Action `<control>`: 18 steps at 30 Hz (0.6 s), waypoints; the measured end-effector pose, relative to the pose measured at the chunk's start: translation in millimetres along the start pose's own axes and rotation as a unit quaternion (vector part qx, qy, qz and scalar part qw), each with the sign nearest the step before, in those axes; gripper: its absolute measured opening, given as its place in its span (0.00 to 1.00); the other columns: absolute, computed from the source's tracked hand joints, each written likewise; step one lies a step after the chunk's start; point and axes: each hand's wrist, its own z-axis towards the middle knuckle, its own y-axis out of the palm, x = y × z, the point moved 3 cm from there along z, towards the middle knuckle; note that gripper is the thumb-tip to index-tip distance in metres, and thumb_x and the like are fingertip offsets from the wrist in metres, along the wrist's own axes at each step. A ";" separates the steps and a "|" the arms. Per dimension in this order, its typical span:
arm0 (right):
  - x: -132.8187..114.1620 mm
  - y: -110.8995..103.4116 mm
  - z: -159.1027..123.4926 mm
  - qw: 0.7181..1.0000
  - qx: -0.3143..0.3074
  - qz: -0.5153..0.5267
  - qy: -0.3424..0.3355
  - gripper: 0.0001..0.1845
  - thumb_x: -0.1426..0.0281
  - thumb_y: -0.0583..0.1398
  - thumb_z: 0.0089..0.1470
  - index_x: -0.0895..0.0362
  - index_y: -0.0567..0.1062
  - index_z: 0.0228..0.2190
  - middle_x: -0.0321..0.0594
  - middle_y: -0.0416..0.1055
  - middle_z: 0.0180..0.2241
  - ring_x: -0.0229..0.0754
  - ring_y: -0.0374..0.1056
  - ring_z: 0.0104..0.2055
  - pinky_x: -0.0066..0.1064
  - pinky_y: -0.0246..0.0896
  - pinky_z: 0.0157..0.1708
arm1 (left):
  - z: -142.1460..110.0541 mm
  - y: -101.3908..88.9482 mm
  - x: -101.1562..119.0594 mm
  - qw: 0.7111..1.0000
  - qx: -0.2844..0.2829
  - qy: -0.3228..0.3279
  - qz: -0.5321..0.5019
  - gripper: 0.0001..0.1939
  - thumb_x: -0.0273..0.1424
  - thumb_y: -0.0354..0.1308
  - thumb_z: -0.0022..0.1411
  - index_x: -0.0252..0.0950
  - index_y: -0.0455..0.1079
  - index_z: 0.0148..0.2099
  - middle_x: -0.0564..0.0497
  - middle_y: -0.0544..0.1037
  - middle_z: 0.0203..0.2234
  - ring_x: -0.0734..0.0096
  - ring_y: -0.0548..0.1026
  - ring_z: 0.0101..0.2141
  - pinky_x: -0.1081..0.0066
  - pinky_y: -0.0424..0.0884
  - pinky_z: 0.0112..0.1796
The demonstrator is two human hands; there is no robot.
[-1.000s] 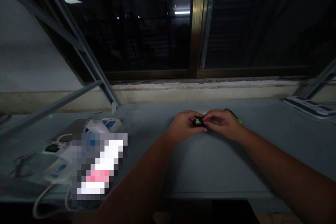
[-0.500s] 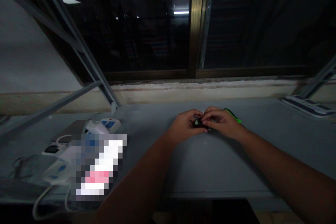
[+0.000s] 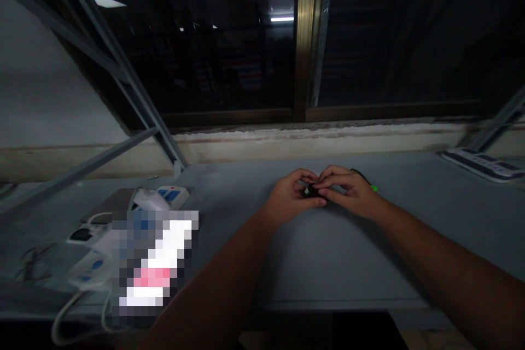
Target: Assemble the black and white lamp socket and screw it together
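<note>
My left hand [image 3: 291, 195] and my right hand [image 3: 344, 191] meet above the grey table [image 3: 328, 251], their fingertips pinching a small dark component [image 3: 310, 191] with a green spot. The fingers hide most of it, so its exact kind cannot be told. Behind my right hand lies a thin black wire [image 3: 361, 175] ending in a bright green tip [image 3: 374, 188]. It looks apart from the component, though the link is hidden.
Power strips with blue switches [image 3: 172, 194] and white cables crowd the table's left side, beside a pixelated, unreadable object [image 3: 156, 262]. Another power strip [image 3: 478, 165] lies at the back right. Metal struts slant across the left, below a dark window.
My fingers have closed further around the component, covering more of it. Both hands sit slightly higher in the view, and the green-tipped wire shows less.
</note>
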 end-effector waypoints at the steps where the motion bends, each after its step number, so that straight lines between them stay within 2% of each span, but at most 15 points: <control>1: -1.4 -0.4 -0.2 1.000 -0.001 -0.004 -0.007 0.08 0.65 0.65 0.62 0.48 0.84 0.41 0.43 0.75 0.42 0.45 0.74 0.44 0.40 0.70 0.46 | 0.3 -0.5 -0.6 1.000 0.005 0.002 -0.001 0.30 0.34 0.78 0.46 0.36 0.70 0.49 0.47 0.75 0.45 0.71 0.78 0.38 0.69 0.74 0.40; 7: -5.7 -1.1 -0.3 0.999 -0.009 -0.022 -0.021 0.13 0.66 0.63 0.64 0.46 0.83 0.48 0.44 0.75 0.43 0.45 0.74 0.46 0.40 0.70 0.46 | 1.7 -3.1 -1.9 1.000 0.021 -0.004 0.008 0.30 0.36 0.78 0.46 0.37 0.70 0.49 0.48 0.76 0.45 0.74 0.77 0.35 0.71 0.73 0.38; 12: -7.1 -0.7 0.8 0.999 -0.003 -0.026 -0.018 0.14 0.67 0.63 0.64 0.46 0.82 0.50 0.43 0.75 0.42 0.44 0.74 0.44 0.39 0.70 0.45 | 1.5 -2.7 -0.8 1.000 0.021 -0.014 -0.004 0.30 0.35 0.78 0.46 0.36 0.69 0.49 0.49 0.77 0.43 0.73 0.78 0.35 0.68 0.74 0.39; 18: -7.9 -0.3 1.3 1.000 -0.002 -0.027 -0.014 0.16 0.66 0.63 0.63 0.46 0.81 0.52 0.43 0.76 0.42 0.44 0.74 0.43 0.39 0.71 0.44 | 1.1 -3.0 -4.4 0.999 0.008 -0.045 -0.026 0.30 0.38 0.78 0.45 0.35 0.68 0.46 0.51 0.79 0.34 0.70 0.79 0.34 0.67 0.74 0.40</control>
